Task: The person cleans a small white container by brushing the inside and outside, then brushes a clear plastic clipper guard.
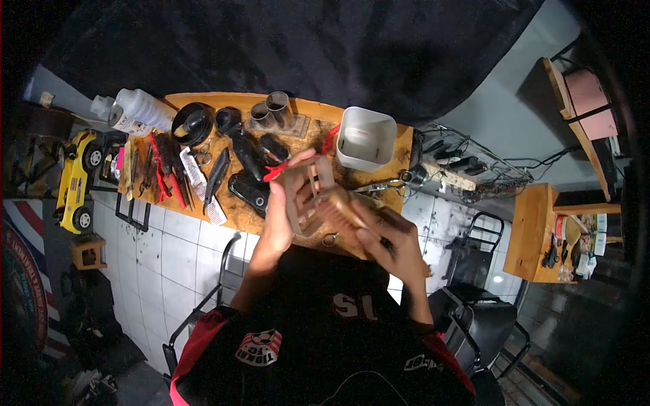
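Note:
My left hand (277, 216) is closed round the side of a pale, shallow holder with slots or compartments (299, 211), held tilted above the table. In my right hand (398, 245) is a wooden-backed brush (347, 207), partly smeared by motion. Its bristle side is against or very close to the holder; contact is hard to tell. Beside my left hand lies a black hair clipper (248, 193), and something red (274, 170) shows behind the fingers. Scissors (382, 185) lie behind my right hand. A small metal ring shape (330, 239) sits below the holder.
The wooden table (230, 220) carries a white comb (202, 184), a black folding razor (217, 173), a black bowl (192, 124), metal cups (278, 108), a white square tub (366, 139) and bottles (141, 111). A wire rack (460, 159) stands right; a black chair (477, 325) is behind.

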The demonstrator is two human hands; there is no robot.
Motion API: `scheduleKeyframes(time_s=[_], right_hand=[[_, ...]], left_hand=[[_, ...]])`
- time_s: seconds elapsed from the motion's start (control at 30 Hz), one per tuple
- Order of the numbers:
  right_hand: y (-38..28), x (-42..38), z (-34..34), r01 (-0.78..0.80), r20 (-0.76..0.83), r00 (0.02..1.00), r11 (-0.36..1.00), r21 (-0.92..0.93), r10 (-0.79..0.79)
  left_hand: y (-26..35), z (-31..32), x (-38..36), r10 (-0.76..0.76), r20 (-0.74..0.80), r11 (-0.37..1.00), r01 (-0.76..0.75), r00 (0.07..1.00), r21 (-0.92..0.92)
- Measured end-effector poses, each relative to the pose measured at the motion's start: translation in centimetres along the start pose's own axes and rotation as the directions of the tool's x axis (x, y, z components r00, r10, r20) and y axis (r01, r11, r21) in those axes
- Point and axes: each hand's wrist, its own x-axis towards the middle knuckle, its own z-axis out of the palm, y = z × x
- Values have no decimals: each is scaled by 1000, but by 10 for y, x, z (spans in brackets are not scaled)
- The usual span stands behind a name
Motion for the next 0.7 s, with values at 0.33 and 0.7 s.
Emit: scheduleKeyframes(time_s=[0.33, 0.7], right_hand=[[-3, 4, 9, 87, 193, 977, 996, 25, -90], [-9, 13, 27, 150, -197, 959, 956, -251, -202]], left_hand=[[1, -5, 5, -21, -18, 997, 20, 1000, -77], [7, 13, -4, -184, -21, 980, 185, 983, 77]])
